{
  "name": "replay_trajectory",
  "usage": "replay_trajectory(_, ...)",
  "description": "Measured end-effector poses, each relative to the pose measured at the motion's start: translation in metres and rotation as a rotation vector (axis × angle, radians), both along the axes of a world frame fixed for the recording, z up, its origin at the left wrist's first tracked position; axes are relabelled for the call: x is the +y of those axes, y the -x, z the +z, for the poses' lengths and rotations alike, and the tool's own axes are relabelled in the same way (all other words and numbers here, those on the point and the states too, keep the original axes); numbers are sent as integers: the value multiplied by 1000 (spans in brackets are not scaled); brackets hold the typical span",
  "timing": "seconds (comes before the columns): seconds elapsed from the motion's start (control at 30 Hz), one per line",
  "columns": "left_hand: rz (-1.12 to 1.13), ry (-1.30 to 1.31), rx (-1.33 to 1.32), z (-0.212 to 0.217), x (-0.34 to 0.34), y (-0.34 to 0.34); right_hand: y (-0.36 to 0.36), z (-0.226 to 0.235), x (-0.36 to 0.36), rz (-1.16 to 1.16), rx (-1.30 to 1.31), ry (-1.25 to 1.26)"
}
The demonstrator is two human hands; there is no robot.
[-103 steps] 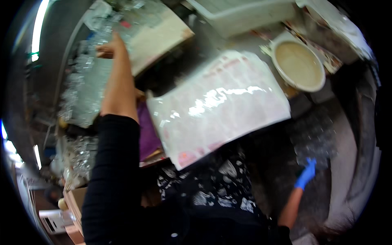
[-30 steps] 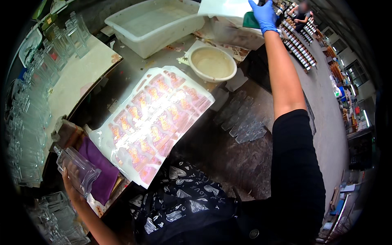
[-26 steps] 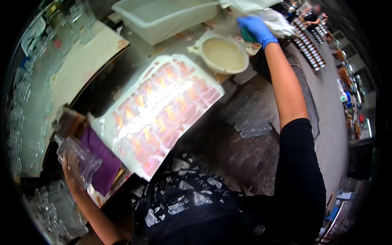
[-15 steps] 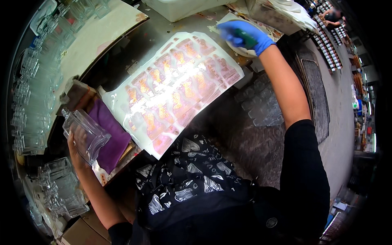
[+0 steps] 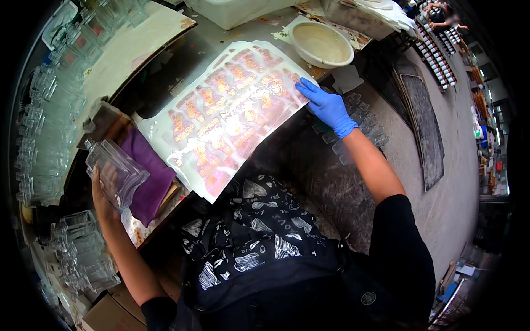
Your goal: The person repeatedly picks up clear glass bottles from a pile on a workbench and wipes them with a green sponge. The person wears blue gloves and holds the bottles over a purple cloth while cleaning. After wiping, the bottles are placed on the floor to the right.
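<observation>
My left hand (image 5: 103,197) holds a clear glass bottle (image 5: 115,172) over the left end of the bench, beside a purple cloth (image 5: 148,174). My right hand (image 5: 326,105), in a blue glove, lies flat on the right edge of a large white sheet of orange and pink decals (image 5: 226,113) that is spread across the bench. Nothing is gripped in that hand.
A cream bowl of pale liquid (image 5: 321,44) stands beyond the sheet, with a white tub (image 5: 243,10) behind it. Several clear glass bottles crowd the left side (image 5: 49,110) and lie by the floor mat (image 5: 359,127). A cardboard box (image 5: 107,314) sits low left.
My right hand has come down from the far shelf and bowl onto the sheet's right edge. My left hand still holds the glass bottle, raised slightly.
</observation>
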State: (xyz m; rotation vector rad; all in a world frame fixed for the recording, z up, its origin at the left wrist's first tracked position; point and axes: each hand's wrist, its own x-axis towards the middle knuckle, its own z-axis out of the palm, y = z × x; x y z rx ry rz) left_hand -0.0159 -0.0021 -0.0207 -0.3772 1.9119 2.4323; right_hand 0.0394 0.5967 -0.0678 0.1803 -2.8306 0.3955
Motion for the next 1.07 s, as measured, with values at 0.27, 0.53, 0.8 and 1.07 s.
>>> replay_trajectory(0.27,8,24,24,13,14,-4,-10,28,4,-120,-161,552)
replay_trajectory(0.53,-80,-192,113,17,26,14,57,99,-139,97,-548,1445)
replay_trajectory(0.8,-214,-435,-44,35,29,32,93,130,-279,209,-816,1431)
replay_trajectory(1.07,-313,-346,2,27,21,42,105,122,-279,263,-801,1505)
